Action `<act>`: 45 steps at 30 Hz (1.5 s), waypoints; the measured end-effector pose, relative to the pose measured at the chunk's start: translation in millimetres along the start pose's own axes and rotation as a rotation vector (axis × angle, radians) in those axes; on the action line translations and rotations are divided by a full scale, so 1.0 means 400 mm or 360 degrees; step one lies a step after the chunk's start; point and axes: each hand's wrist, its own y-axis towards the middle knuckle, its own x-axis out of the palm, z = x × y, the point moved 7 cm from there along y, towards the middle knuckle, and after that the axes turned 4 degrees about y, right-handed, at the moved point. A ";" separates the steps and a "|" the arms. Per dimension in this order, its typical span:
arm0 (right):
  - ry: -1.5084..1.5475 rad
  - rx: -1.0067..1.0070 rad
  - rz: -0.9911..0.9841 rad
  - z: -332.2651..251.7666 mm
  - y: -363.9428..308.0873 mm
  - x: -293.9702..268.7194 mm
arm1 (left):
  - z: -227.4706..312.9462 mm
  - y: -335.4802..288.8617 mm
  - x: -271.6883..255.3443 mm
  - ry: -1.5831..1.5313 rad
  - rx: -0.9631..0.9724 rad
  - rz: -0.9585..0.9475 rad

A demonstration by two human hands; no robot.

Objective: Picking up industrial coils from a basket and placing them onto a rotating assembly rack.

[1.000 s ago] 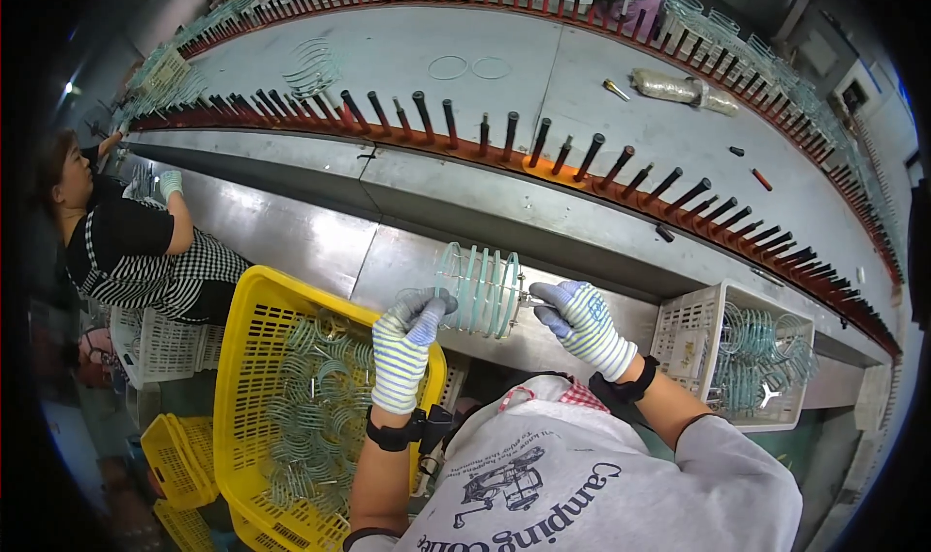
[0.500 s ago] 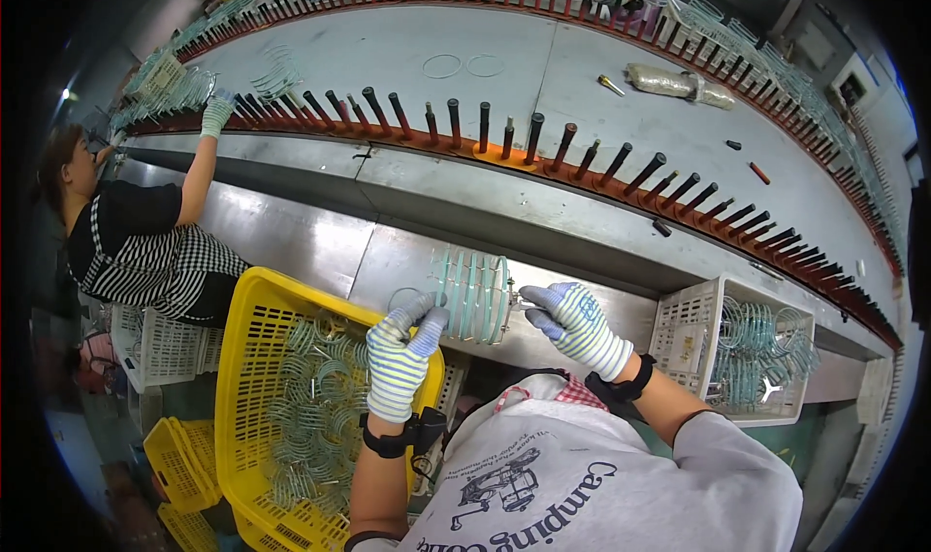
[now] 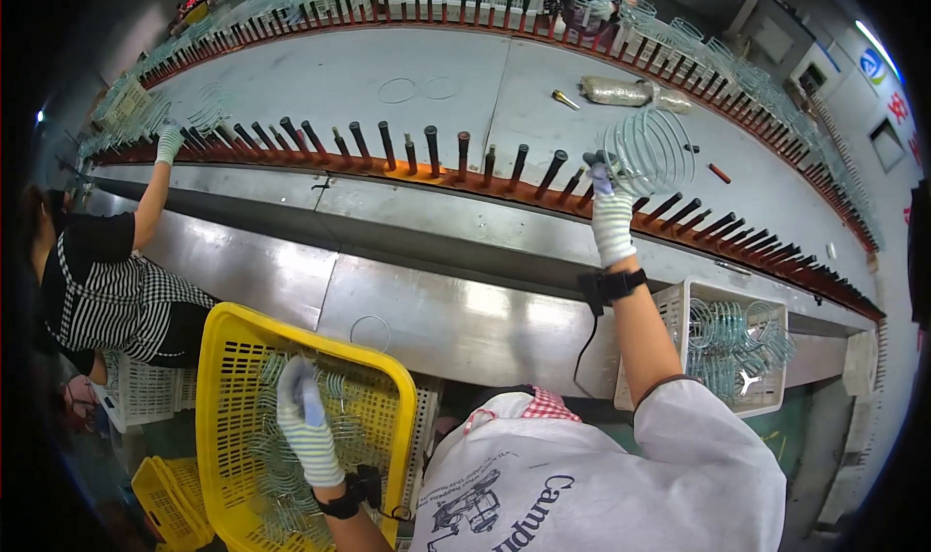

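Observation:
My right hand, in a striped glove, reaches out over the peg row and is closed on a wire ring cage. The cage is made of several pale green rings and hangs above the far side of the pegs. My left hand, gloved the same way, is over the yellow basket with its fingers stretched out and apart from the thumb. Many similar pale green wire cages lie in that basket below and around it. I see nothing held in the left hand.
A steel ledge runs between me and the pegs, with one loose ring on it. At right stands a white crate of wire cages. A co-worker works at left. Two rings and a wrapped bundle lie beyond the pegs.
My right hand has carried the wire cage from above the steel ledge up and away to the peg row. The left hand has let go of it and moved back left over the yellow basket.

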 end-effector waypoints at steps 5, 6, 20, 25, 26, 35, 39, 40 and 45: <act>-0.0535 -0.0133 -0.0246 0.132 0.060 -0.012 | -0.102 -0.152 -0.086 0.0067 -0.0328 0.0299; -0.0591 -0.0063 -0.0173 0.158 0.068 -0.014 | -0.110 -0.178 -0.098 0.0078 -0.0354 0.0310; -0.0815 -0.0092 -0.0202 0.112 0.202 0.064 | -0.008 -0.605 -0.339 0.0329 -0.0714 0.0928; -0.0778 0.0277 -0.0647 0.078 0.143 0.088 | -0.214 -0.642 -0.367 0.0310 -0.1237 0.0463; -0.0793 0.0277 -0.0782 0.047 0.113 0.090 | -0.266 -0.639 -0.358 0.0132 -0.1302 0.0457; -0.0940 0.0578 -0.1398 -0.269 -0.347 -0.116 | -0.656 -0.500 -0.241 -0.0489 -0.1949 0.0826; -0.0953 0.0999 -0.1364 -0.344 -0.478 -0.189 | -0.734 -0.425 -0.268 -0.0207 -0.2061 0.1013; -0.0916 0.1166 -0.1240 -0.356 -0.507 -0.200 | -0.747 -0.409 -0.271 -0.0212 -0.1987 0.0970; -0.0883 0.1262 -0.1350 -0.434 -0.585 -0.098 | -0.780 -0.405 -0.358 -0.0219 -0.1811 0.0849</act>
